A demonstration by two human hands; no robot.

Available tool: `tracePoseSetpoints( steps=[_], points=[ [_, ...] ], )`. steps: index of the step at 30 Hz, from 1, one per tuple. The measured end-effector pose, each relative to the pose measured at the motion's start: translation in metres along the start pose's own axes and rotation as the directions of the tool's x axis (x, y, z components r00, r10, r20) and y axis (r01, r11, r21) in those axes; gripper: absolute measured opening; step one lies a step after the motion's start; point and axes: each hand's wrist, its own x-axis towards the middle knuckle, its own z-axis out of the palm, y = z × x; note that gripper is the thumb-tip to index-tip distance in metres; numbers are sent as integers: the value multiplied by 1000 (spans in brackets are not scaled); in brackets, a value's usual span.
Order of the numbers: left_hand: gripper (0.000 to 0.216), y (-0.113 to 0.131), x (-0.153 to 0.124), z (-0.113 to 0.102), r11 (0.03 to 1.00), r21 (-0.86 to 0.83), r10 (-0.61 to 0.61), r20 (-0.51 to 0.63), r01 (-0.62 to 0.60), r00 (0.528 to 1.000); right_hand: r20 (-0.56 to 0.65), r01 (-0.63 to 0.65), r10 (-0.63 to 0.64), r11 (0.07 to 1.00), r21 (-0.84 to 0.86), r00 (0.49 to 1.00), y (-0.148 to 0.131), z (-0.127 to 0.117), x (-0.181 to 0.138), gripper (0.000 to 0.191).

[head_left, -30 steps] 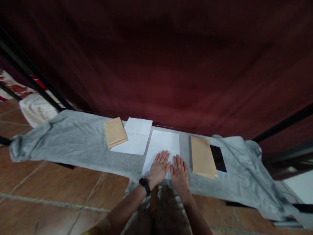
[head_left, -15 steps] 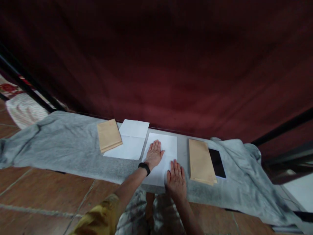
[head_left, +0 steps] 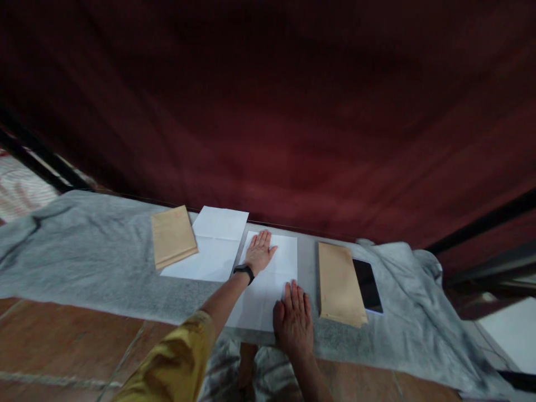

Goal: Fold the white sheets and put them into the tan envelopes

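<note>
A white sheet of paper [head_left: 280,262] lies on a grey cloth [head_left: 92,251] in front of me. My left hand [head_left: 259,251], with a black band on its wrist, lies flat and open on the sheet's far left part. My right hand [head_left: 293,321] rests flat and open on the sheet's near right corner. To the left is a second white sheet [head_left: 213,245] with a brown envelope [head_left: 172,243] partly over its left edge. To the right lies a stack of brown envelopes [head_left: 338,282].
A dark phone [head_left: 367,285] lies just right of the envelope stack. A dark red curtain [head_left: 268,111] hangs directly behind the cloth-covered surface. Brown floor tiles [head_left: 62,346] show at the near left. Black bars [head_left: 481,223] stand at the right.
My left hand has slid away from me, from the sheet's near edge up to its far left part. My right hand stayed near the sheet's near right corner.
</note>
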Motion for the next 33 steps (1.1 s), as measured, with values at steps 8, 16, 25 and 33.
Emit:
tracePoseSetpoints(
  steps=[8, 16, 25, 33],
  points=[
    [59, 0, -70, -13, 995, 56, 90, -28, -88, 996, 22, -14, 14, 1000, 0, 1000, 0, -1, 1, 52],
    [56, 0, -191, -46, 967, 42, 253, 13, -253, 967, 11, 13, -13, 1000, 25, 1000, 1, -1, -3, 52],
    [56, -17, -226, -72, 960, -21, 281, 152, -281, 948, 14, 26, -26, 999, 25, 1000, 4, 0, -6, 51],
    [53, -5, -223, -91, 963, -22, 262, 289, -268, 921, 25, 45, -46, 998, 51, 999, 8, -2, -17, 50]
  ],
)
